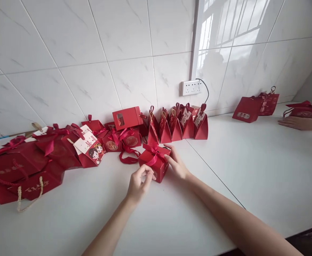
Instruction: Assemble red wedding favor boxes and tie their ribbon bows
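Observation:
A small red gift box [156,164] with a red ribbon bow on top stands on the white counter [252,167]. My left hand [139,183] pinches its near left corner with curled fingers. My right hand [175,163] is closed on the box's right side, fingers reaching to the top edge by the bow.
Behind the box stands a row of red pyramid-shaped favour boxes [181,125] against the tiled wall. Red bags with rope handles [25,170] and more red boxes pile up at the left. Another person's hand [296,123] rests at the far right beside red bags [254,106]. A wall socket [191,87] holds a cable.

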Available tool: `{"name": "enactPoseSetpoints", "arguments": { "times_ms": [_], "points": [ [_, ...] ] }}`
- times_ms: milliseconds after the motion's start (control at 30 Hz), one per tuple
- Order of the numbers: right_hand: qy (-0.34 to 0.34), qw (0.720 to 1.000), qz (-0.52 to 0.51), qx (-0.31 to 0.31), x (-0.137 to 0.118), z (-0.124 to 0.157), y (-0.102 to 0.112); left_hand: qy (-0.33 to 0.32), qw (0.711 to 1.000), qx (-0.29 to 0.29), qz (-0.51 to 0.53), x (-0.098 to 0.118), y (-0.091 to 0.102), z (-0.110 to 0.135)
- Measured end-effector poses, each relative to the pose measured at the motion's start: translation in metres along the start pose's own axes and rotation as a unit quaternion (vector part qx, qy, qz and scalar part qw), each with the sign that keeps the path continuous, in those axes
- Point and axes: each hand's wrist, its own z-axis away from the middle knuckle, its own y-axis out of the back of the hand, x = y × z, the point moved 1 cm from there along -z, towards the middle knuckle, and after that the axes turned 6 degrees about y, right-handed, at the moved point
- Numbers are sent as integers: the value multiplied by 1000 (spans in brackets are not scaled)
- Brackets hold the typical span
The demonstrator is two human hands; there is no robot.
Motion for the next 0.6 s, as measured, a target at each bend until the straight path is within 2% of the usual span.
{"name": "enactPoseSetpoints", "arguments": {
  "times_ms": [33,100,167,233,300,400,500,600],
  "points": [
    [-4,1000,-2,-11,0,0,0,-4,1000,25,3,1,1,0],
    [3,1000,-15,-27,0,1,-1,-22,993,112,18,0,3,-3],
    [9,999,-27,-42,0,2,-2,-35,975,215,42,-5,7,-7],
    [2,998,-15,-64,0,4,-3,-26,958,282,57,-11,11,-12],
    [16,996,22,-88,0,6,-3,21,961,268,70,-16,13,-18],
    [82,982,113,-127,-1,8,-6,92,973,191,88,-19,11,-23],
    [102,963,199,-151,-1,9,-8,96,977,168,90,-18,9,-22],
    [127,946,264,-135,-3,10,-8,89,979,163,86,-15,9,-19]
  ]
}}
